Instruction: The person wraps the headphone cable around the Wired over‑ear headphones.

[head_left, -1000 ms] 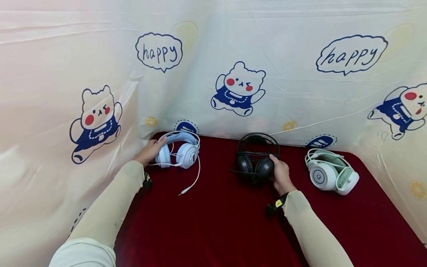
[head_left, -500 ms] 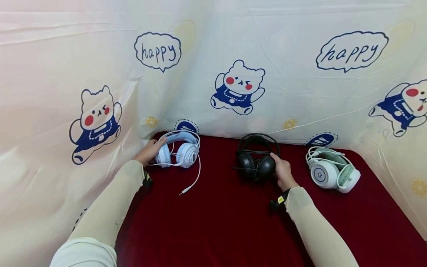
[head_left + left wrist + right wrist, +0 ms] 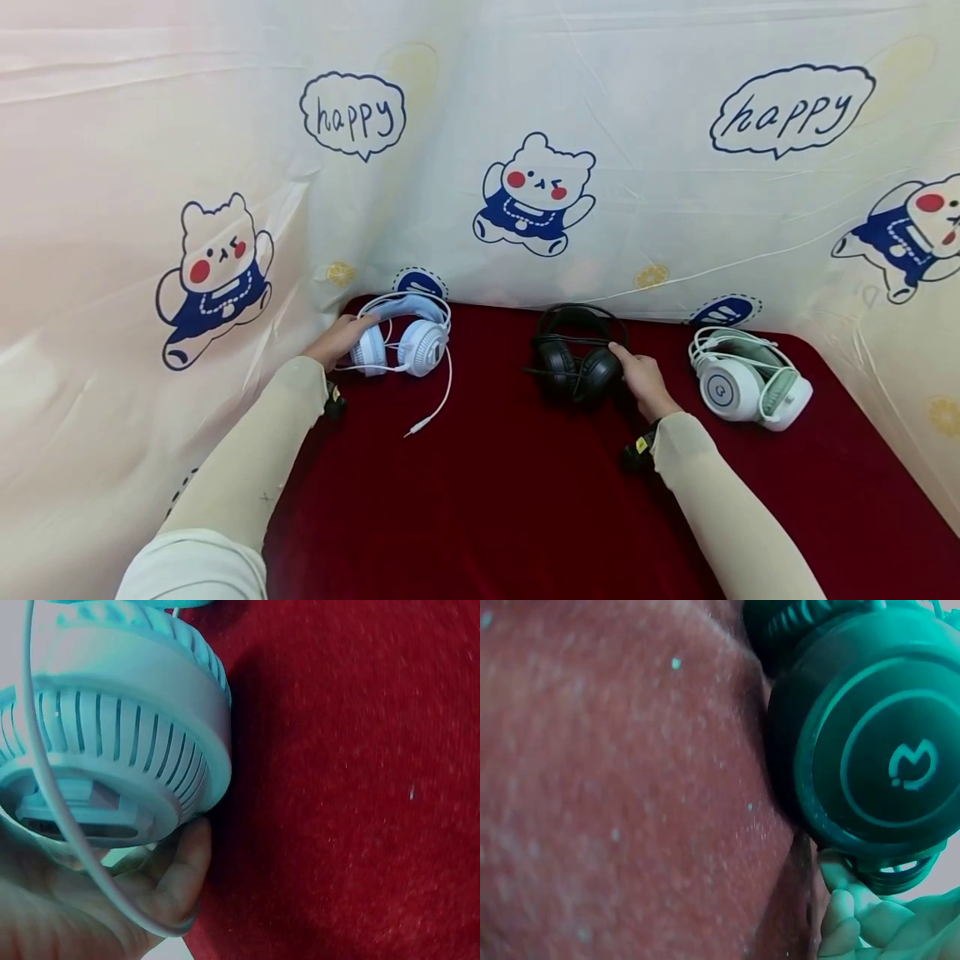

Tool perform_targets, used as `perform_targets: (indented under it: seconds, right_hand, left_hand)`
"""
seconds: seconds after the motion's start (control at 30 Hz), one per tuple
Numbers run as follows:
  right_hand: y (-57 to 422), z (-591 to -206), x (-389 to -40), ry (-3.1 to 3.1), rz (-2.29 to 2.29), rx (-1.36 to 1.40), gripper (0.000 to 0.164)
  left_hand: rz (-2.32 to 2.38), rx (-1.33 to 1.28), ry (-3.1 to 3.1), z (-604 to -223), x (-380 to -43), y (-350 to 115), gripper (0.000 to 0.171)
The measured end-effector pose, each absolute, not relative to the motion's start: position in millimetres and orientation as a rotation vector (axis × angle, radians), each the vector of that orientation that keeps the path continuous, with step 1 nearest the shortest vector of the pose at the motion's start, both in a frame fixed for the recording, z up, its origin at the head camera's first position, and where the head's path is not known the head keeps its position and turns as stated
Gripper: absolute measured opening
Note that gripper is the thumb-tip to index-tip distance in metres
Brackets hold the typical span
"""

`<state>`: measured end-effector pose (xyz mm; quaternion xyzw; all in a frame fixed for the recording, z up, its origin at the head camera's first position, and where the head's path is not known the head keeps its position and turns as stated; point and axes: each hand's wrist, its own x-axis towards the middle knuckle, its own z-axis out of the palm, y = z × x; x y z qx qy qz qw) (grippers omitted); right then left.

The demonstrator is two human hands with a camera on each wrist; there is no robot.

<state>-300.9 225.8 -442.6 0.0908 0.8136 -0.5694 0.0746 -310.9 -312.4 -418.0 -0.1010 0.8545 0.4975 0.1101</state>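
A pair of white headphones (image 3: 422, 347) with pale blue padding stands at the back left of the table. My left hand (image 3: 337, 340) grips its left side, thumb near the headband joint. In the left wrist view the ribbed ear cup (image 3: 127, 727) fills the upper left, with fingers curled at its lower end and a thin cable across it. Black headphones (image 3: 600, 375) stand at the back middle. My right hand (image 3: 639, 379) holds them at the right ear cup, thumb on top. The right wrist view shows that round ear cup (image 3: 900, 757) with fingertips at its edge.
White headphones with green padding (image 3: 731, 387) lie at the right of the red cloth-covered table (image 3: 480, 500). A white cable with a plug (image 3: 418, 427) trails from the left pair. A printed fabric curtain (image 3: 450, 167) encloses the back and sides.
The black headphones have turned slightly and shifted a little right with my right hand; their boom or cable end at left shows less. The left hand stays on the white headphones.
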Motion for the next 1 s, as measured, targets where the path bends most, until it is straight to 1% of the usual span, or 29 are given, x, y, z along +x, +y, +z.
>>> perform_targets:
  seconds: [0.17,0.27,0.33,0.4,0.5,0.63,0.77,0.87,1.0]
  right_hand:
    - [228.5,-442.6,-305.5,2.434,-1.626,0.242,0.058]
    - [229.8,-442.5,-308.3,2.441,-1.596,0.237,0.061]
    - [230.8,-442.0,-309.0,2.451,-1.578,0.229,0.061]
    - [231.4,-440.9,-308.8,2.459,-1.575,0.228,0.061]
    - [233.0,-439.0,-308.3,2.47,-1.567,0.219,0.06]
    - [233.5,-436.2,-310.0,2.475,-1.533,0.197,0.062]
    - [234.0,-431.3,-310.8,2.462,-1.493,0.191,0.065]
    - [235.0,-428.6,-311.0,2.453,-1.461,0.188,0.065]
    - [237.5,-427.7,-311.2,2.472,-1.42,0.18,0.065]
  left_hand:
    - [1.499,-0.234,2.561,-422.7,-311.9,-312.7,0.067]
    - [1.549,-0.206,2.593,-423.8,-313.5,-312.5,0.051]
    - [1.573,-0.196,2.611,-423.1,-314.7,-311.8,0.044]
    - [1.6,-0.192,2.608,-421.5,-315.2,-310.8,0.04]
    - [1.614,-0.208,2.618,-418.5,-313.7,-308.5,0.045]
    - [1.637,-0.244,2.633,-416.7,-308.3,-307.5,0.062]
    - [1.661,-0.257,2.639,-413.6,-303.4,-306.5,0.071]
    - [1.719,-0.262,2.619,-409.3,-299.7,-302.7,0.071]
    - [1.798,-0.244,2.604,-402.9,-295.2,-293.8,0.065]
